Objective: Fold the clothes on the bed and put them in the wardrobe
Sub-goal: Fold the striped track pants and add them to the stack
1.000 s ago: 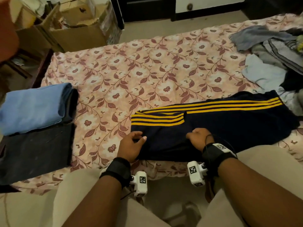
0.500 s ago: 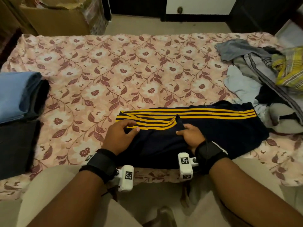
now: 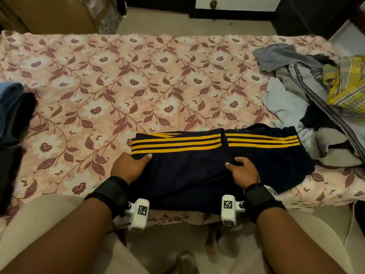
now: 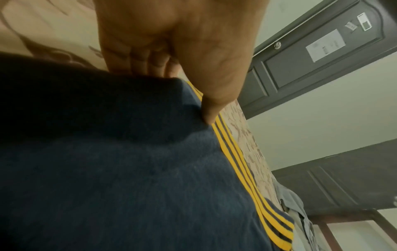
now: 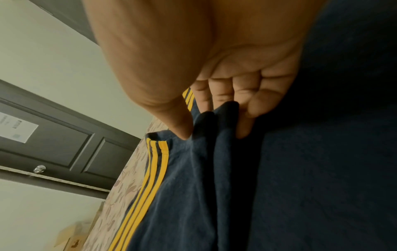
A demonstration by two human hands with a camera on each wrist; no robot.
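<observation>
On the near edge of the bed [image 3: 138, 80], right in front of me, the dark blue track pants [image 3: 197, 175] with the yellow stripes now lie shorter than a second ago: the long stretch that reached out to my right has been doubled back, so two lengths of stripe meet near the middle instead of running on in one line. My left hand [image 3: 129, 167] has its fingers [image 4: 150, 64] tucked under the left end of the bundle with the thumb pressing on top just short of the stripes, so it is holding the pants. My right hand [image 3: 244, 171] has shifted to the middle, where its fingers [image 5: 249, 105] and thumb pinch up a ridge of the cloth.

I judge that one fold is done and a second is about to start, likely bringing one half over the other to make a packet small enough to carry.

To my right, a heap of unfolded clothes [image 3: 316, 115], with a yellow checked piece on top, lies touching the far end of the pants and could get caught up in the fold. At the left edge sits a stack of folded clothes [image 3: 13, 107], well apart from my hands. Dark doors [image 4: 318, 56] show beyond the bed; whether they belong to the wardrobe I cannot tell.
</observation>
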